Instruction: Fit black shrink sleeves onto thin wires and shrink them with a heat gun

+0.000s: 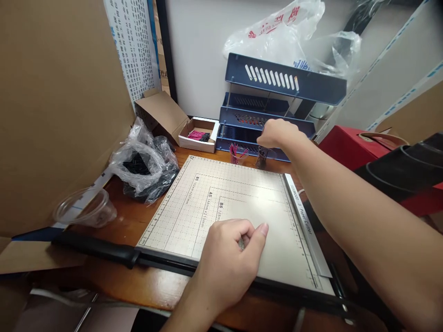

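Observation:
My left hand [231,258] rests over the near part of a cream paper cutter [180,203] with printed size lines. Its fingers are curled in and the thumb lies along them; whatever is inside the grip is hidden. My right hand [281,133] reaches across to the far side, just above a small clear cup of dark, thin pieces [262,159]. The right fingers are bent closed and point away, so their tips cannot be seen. Beside that cup stands another clear cup with thin pink pieces [238,154].
A white box [197,145] holds pink and black pieces. Left lie a plastic bag of black pieces [138,166], a clear tub [86,210] and the cutter's black handle [93,246]. Behind stands a blue tray rack [284,78]; a red box [349,147] stands right.

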Demonstrator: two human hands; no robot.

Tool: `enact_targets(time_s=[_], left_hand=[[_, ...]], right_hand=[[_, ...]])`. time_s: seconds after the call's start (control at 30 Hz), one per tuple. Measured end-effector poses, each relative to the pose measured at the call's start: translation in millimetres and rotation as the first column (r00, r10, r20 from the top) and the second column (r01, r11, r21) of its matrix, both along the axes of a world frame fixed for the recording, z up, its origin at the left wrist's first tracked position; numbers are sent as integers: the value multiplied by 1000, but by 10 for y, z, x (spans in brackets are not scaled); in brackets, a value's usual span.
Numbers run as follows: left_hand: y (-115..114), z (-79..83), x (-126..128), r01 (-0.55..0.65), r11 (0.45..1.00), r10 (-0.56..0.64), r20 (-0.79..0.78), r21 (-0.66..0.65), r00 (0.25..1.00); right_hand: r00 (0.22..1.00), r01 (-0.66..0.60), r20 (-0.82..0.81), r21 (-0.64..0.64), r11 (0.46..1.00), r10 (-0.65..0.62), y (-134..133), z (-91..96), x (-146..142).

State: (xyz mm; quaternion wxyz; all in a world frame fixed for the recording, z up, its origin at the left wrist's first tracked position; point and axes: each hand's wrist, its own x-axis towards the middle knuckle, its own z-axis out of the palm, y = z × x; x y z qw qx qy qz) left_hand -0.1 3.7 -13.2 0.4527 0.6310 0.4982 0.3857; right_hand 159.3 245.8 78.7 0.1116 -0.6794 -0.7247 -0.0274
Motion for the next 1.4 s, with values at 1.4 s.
enact_targets(time_s=[1.4], left_hand=[[-67, 82, -52, 21, 985, 45, 373, -170, 927]], right_hand=[[668, 297, -729, 442, 847, 146, -2730, -693, -379]])
